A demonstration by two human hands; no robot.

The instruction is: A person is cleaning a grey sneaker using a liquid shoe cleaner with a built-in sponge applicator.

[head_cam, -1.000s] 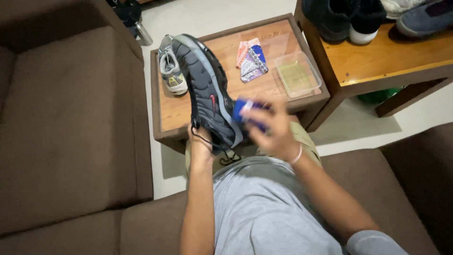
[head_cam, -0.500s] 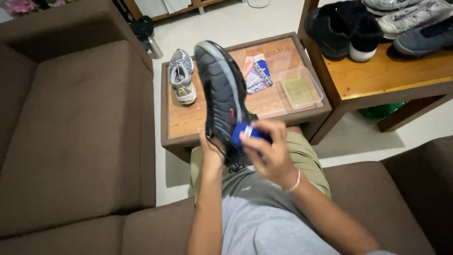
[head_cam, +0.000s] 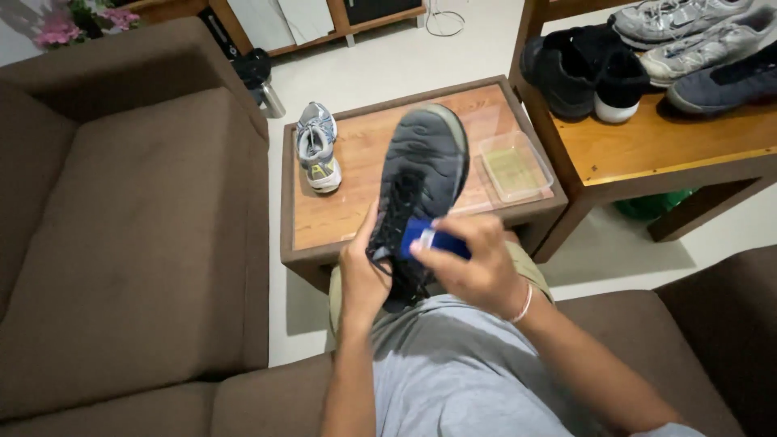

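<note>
Left hand [head_cam: 362,279] grips the dark shoe [head_cam: 421,190] sole-up above the near table [head_cam: 356,226] edge; right hand [head_cam: 477,267] clasps a blue brush [head_cam: 429,239], probably. Brace the shoe firmly, use short strokes.

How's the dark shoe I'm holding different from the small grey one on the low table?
The dark shoe is held up by the left hand, sole showing; the grey shoe stands upright on the table, untouched. The dark shoe looks much bigger and is blackish; the grey shoe is pale. Both are sneakers.

Black shoe [head_cam: 421,174], blue brush [head_cam: 433,239], brown sofa [head_cam: 137,243].
</note>
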